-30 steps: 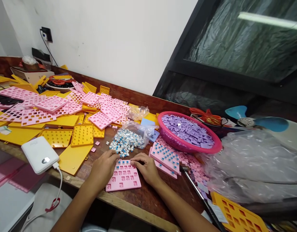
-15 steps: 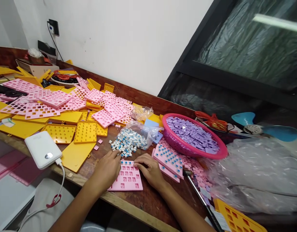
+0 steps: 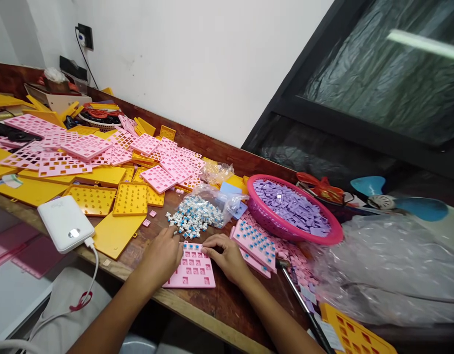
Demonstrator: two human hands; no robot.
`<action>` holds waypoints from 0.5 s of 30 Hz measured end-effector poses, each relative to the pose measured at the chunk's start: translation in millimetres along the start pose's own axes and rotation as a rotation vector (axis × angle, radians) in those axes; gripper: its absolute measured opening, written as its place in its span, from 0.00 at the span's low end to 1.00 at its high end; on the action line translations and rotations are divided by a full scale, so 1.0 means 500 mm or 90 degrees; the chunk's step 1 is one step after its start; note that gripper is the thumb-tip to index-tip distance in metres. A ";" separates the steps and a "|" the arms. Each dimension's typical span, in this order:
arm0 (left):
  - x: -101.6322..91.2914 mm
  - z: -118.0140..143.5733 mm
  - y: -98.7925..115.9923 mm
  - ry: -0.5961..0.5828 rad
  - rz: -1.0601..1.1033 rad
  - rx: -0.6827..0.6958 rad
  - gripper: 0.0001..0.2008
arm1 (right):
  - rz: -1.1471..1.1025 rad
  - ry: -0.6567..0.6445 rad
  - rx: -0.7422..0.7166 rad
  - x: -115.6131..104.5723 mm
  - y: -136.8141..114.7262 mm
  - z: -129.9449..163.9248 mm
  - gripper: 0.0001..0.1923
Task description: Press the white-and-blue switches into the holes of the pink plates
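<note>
A pink keyboard plate with square openings lies flat on the table, a few blue-topped key switches seated along its far row. Over its left edge, my left hand is closed with fingers curled, fingertips by the heap of blue-and-white key switches. My right hand pinches at the plate's far right corner, thumb and forefinger close together. What lies between the fingertips of either hand is hidden. Right of that hand, pink plates filled with blue switches lie stacked.
A magenta basket holds purple pieces. Pink plates and yellow cases cover the table's left. A white power bank with a cable sits by the front edge. A metal-shafted tool and plastic wrap lie to the right.
The view has shifted slightly. Both hands stay at the far edge of the pink plate, with only small finger movement.
</note>
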State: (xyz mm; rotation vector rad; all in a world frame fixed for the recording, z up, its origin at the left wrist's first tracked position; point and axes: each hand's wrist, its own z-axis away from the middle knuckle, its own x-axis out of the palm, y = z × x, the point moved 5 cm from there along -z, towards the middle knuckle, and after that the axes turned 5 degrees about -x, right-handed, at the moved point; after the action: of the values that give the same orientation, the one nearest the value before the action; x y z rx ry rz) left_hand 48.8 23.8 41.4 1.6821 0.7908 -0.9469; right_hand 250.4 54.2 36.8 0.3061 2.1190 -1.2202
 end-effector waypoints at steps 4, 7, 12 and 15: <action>-0.007 -0.001 0.004 -0.003 0.018 0.006 0.16 | -0.007 -0.005 0.007 0.000 -0.005 0.005 0.08; -0.019 -0.002 -0.003 0.009 0.086 0.007 0.14 | -0.004 0.026 0.000 -0.013 -0.007 0.006 0.07; -0.033 -0.004 -0.025 0.075 0.211 0.007 0.08 | 0.134 0.056 -0.020 -0.036 0.002 -0.022 0.09; -0.045 -0.001 -0.027 0.096 0.264 0.011 0.07 | 0.200 -0.047 -0.051 -0.018 0.010 -0.054 0.13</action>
State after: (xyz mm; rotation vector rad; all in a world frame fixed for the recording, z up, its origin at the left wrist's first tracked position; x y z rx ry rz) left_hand 26.9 26.8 55.1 1.8544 0.5010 -0.5454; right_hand 247.9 80.5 48.6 0.5278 1.9613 -0.9478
